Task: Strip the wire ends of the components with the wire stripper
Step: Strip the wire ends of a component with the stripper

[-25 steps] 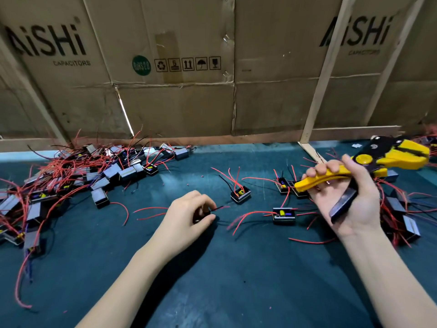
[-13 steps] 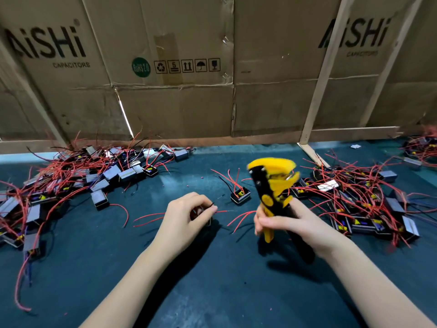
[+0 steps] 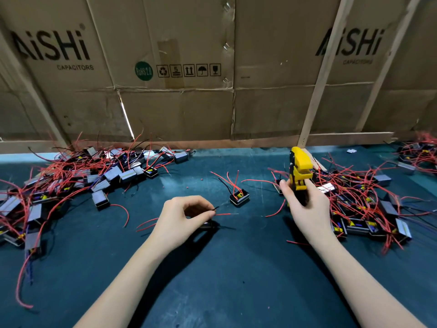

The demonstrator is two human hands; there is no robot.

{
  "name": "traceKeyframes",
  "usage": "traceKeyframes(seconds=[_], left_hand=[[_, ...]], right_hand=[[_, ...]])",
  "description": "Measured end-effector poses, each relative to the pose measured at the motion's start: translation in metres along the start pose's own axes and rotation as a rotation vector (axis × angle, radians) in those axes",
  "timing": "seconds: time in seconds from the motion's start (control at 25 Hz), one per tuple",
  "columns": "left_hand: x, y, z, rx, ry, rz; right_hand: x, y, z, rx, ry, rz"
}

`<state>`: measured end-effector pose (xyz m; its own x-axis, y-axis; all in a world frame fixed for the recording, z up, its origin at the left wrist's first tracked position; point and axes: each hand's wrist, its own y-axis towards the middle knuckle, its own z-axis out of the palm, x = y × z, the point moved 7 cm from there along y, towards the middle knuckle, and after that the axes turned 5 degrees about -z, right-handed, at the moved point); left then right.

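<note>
Wire stripper (image 3: pixel 298 172) upright in my right hand's (image 3: pixel 305 209) grip, left hand (image 3: pixel 182 218) pinching a black wire (image 3: pixel 218 206); next, I'd seat its tip in the jaws.

Work surface: dark teal mat (image 3: pixel 212 280). On it lay a left-hand heap of red-wired components (image 3: pixel 78 181), a larger right-hand heap (image 3: pixel 359 200), a single component (image 3: pixel 239 197) between them, and loose red wire offcuts (image 3: pixel 275 210).

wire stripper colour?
Yellow with black, gripped in the right hand: wire stripper, head view.
</note>
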<state>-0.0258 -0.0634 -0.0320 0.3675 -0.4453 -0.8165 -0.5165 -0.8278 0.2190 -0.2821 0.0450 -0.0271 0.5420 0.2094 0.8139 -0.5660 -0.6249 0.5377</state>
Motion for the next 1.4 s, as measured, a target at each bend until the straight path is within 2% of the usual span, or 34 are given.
traceKeyframes(seconds=[0.08, 0.16, 0.44, 0.52, 0.64, 0.68, 0.76, 0.88, 1.12, 1.4], left_hand=[[0.001, 0.000, -0.001, -0.016, -0.023, -0.013], [0.002, 0.000, -0.001, -0.018, -0.035, -0.020], [0.003, 0.001, 0.002, -0.012, -0.053, -0.025], [0.003, 0.001, 0.003, 0.007, -0.035, -0.017], [-0.001, 0.000, 0.008, 0.084, -0.030, 0.012], [-0.002, -0.002, 0.010, 0.113, -0.028, 0.027], [-0.006, -0.004, 0.015, 0.168, -0.038, 0.049], [-0.009, -0.008, 0.022, 0.217, -0.074, 0.052], [-0.016, -0.010, 0.024, 0.080, -0.017, 0.075], [-0.021, -0.014, 0.028, 0.035, -0.037, 0.109]], right_hand=[[0.003, -0.005, 0.011, 0.107, 0.307, 0.091], [0.011, -0.013, 0.029, 0.285, 0.475, 0.155], [0.025, -0.040, 0.053, 0.753, 0.396, 0.232], [0.023, -0.036, 0.049, 0.672, 0.233, 0.159], [0.024, -0.015, 0.022, 0.255, -0.470, -0.180], [0.027, -0.012, 0.015, 0.159, -0.680, -0.268], [0.025, -0.010, 0.009, 0.082, -0.916, -0.314], [0.019, -0.012, 0.013, 0.071, -1.048, -0.293], [0.026, -0.018, 0.027, 0.068, -1.096, -0.351], [0.016, -0.014, 0.024, 0.108, -1.141, -0.308]])
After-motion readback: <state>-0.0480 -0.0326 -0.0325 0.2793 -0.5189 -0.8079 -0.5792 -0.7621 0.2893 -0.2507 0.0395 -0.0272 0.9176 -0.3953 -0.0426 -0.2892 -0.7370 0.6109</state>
